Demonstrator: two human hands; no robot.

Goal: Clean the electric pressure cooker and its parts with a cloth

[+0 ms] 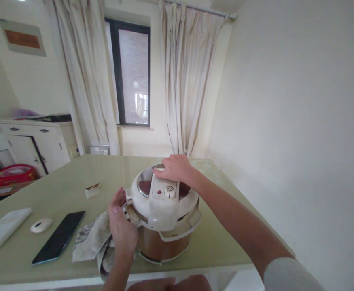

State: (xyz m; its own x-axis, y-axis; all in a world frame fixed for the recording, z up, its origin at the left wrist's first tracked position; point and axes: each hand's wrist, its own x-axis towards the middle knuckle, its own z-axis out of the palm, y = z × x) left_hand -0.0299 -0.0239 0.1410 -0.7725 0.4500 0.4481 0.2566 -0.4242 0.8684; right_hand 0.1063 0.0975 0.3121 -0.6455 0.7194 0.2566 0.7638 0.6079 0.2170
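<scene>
A white and copper pressure cooker (164,226) stands near the front edge of a pale green table (73,178). My right hand (173,167) rests on top of its lid (152,192), fingers curled over the far end of the lid handle. My left hand (120,224) presses a grey patterned cloth (90,238) against the cooker's left side, fingers wrapped into the cloth. The cloth trails onto the tabletop and over the front edge.
On the table to the left lie a dark phone (58,237), a small white oval object (41,225), a white flat device (2,230) and a small box (92,190). A white cabinet (37,141) and curtained window (132,72) stand behind. A wall is close on the right.
</scene>
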